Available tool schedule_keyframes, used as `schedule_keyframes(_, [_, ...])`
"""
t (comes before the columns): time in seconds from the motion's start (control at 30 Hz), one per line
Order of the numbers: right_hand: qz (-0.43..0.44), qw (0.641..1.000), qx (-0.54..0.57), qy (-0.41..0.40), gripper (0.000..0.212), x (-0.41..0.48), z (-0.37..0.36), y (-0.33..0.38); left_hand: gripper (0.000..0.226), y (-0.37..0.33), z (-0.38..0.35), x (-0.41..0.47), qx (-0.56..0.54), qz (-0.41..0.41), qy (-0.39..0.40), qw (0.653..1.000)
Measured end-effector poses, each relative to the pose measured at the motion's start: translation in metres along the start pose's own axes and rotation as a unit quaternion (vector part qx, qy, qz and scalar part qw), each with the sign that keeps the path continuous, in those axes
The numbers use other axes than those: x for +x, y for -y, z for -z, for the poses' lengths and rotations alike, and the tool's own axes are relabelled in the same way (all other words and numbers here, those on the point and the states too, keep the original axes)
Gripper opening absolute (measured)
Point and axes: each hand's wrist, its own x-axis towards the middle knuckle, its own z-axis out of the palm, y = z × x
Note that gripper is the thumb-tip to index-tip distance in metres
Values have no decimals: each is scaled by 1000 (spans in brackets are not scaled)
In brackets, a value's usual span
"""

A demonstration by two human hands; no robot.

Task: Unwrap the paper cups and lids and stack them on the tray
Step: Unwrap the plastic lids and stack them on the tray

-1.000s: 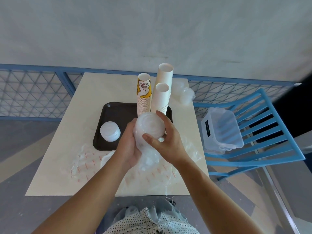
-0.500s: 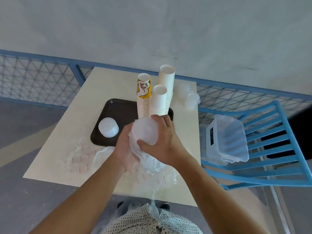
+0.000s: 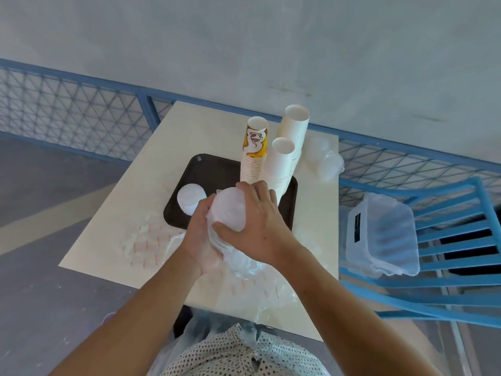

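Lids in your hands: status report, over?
Left hand, right hand both grip lid stack, wrapper bunched below. Tray holds cup stacks, lid pile. Empty wrappers lie on table.

The tray (image 3: 200, 169) is dark brown, perhaps black, on a cream bench (image 3: 189, 131). One cup stack (image 3: 254, 147) carries a yellow band with a brown-and-white figure; the tallest cup stack (image 3: 294, 131) is plain white. The held lids (image 3: 229, 210) are milky white. The flat wrapper (image 3: 143, 240) is clear with small red print. The chair (image 3: 461, 240) and mesh railing (image 3: 81, 115) are blue; the shirt (image 3: 238, 354) is white with dark dots.
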Motion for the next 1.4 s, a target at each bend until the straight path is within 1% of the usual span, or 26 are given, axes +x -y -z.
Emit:
schedule_keyframes(0.17, [2, 1000, 9, -1, 92, 25, -27, 26, 42, -38, 30, -2, 37, -15, 6, 999])
schedule_keyframes(0.23, [-10, 1000, 27, -8, 92, 36, -39, 43, 47, -58, 44, -2, 57, -12, -1, 998])
schedule_keyframes(0.3, [-17, 998, 44, -33, 93, 46, -52, 59, 54, -79, 58, -1, 66, -1, -3, 998])
schedule_keyframes(0.37, [-22, 998, 47, -43, 94, 57, -67, 73, 58, -98, 72, 0, 71, 1, 5, 997])
schedule_keyframes(0.43, [-28, 997, 49, -43, 93, 66, -79, 85, 55, -115, 86, 2, 73, 3, 23, 997])
schedule_keyframes(0.5, [-31, 997, 52, -54, 92, 74, -90, 95, 51, -129, 97, 5, 65, 22, 39, 997])
schedule_keyframes(0.63, [-40, 995, 52, -73, 89, 81, -103, 110, 54, -146, 110, 7, 65, 52, 42, 996])
schedule_keyframes(0.67, [-42, 994, 51, -81, 89, 82, -105, 113, 52, -148, 111, 7, 62, 51, 44, 996])
schedule_keyframes(0.77, [-52, 992, 59, -98, 91, 83, -105, 120, 32, -150, 113, 10, 79, 24, 33, 996])
schedule_keyframes(0.83, [-61, 990, 66, -105, 92, 84, -104, 125, 29, -149, 113, 14, 92, 11, 26, 995])
schedule_keyframes(0.9, [-70, 989, 72, -112, 92, 84, -103, 128, 36, -148, 118, 18, 86, 13, 33, 996])
schedule_keyframes(0.97, [-78, 986, 76, -127, 91, 84, -103, 130, 54, -149, 119, 18, 86, 20, 58, 994])
schedule_keyframes(1.0, [-81, 984, 77, -136, 90, 84, -103, 131, 55, -149, 121, 19, 91, 27, 74, 993])
schedule_keyframes(1.1, [-101, 978, 103, -150, 85, 85, -102, 133, 42, -153, 121, 12, 103, 38, 84, 990])
schedule_keyframes(1.13, [-108, 975, 119, -155, 85, 85, -102, 134, 43, -155, 123, 12, 102, 37, 92, 990])
schedule_keyframes(1.2, [-121, 967, 142, -171, 87, 86, -102, 137, 61, -155, 123, 7, 90, 57, 101, 989])
schedule_keyframes(1.23, [-125, 964, 150, -181, 88, 87, -102, 137, 67, -154, 124, 5, 79, 59, 102, 990])
schedule_keyframes(1.33, [-135, 956, 170, -197, 88, 88, -97, 139, 68, -153, 134, 6, 63, 52, 87, 993])
schedule_keyframes(1.4, [-142, 952, 183, -197, 85, 90, -93, 138, 62, -152, 140, 5, 63, 48, 89, 993])
